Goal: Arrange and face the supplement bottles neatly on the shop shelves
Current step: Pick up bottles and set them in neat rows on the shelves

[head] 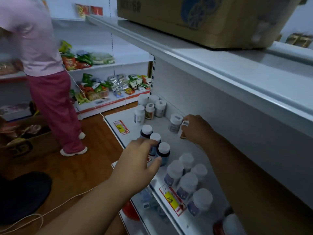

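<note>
On the white shelf (171, 146) stand several white-capped supplement bottles. My left hand (138, 164) curls round a dark blue bottle (163, 152) at the shelf's front, with two like bottles (147, 131) just behind it. My right hand (197, 129) grips a small brown bottle (183, 128) tilted against a white bottle (175, 123) near the back panel. A group of white bottles (149, 107) stands at the shelf's far end. Several purple-labelled bottles (187, 181) stand in rows nearer me.
A cardboard box (203, 19) sits on the shelf above. Yellow price tags (171, 199) line the shelf edge. A person in pink clothes (45, 78) stands at the left beside snack shelves (108, 85). A carton (22, 141) and a cord (50, 211) lie on the wooden floor.
</note>
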